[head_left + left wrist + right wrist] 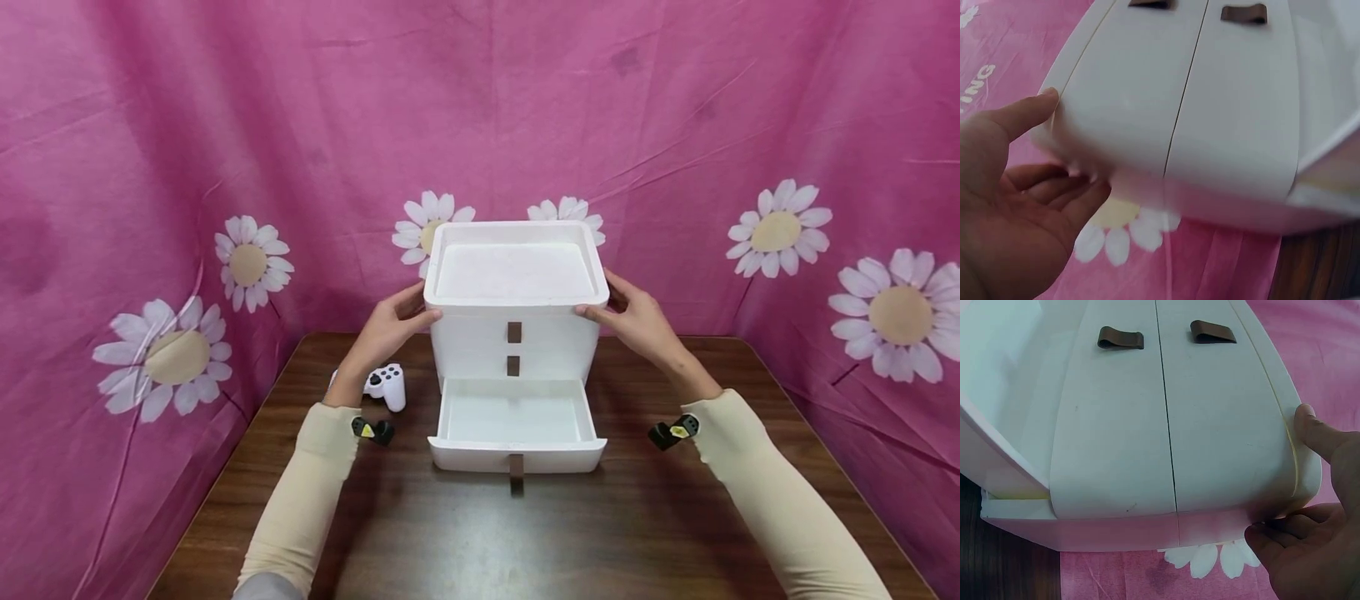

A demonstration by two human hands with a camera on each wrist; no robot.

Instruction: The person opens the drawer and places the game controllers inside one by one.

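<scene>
A white drawer unit (pixel 516 346) with a rimmed tray top (pixel 517 275) stands on the table. Its bottom drawer (pixel 517 458) is pulled out, while the two drawers above sit closed, each with a brown tab. My left hand (pixel 388 329) grips the unit's upper left corner, thumb on the front and fingers along the side. At the upper right corner, my right hand (pixel 637 321) holds on the same way. Both wrist views show the thumbs on the front edge, the left hand (pixel 1029 187) and the right hand (pixel 1310 519) bent around the sides.
A white game controller (pixel 386 385) lies on the brown wooden table (pixel 480 533), partly hidden behind my left wrist. Pink cloth (pixel 480 108) with white daisies surrounds the table at the back and both sides.
</scene>
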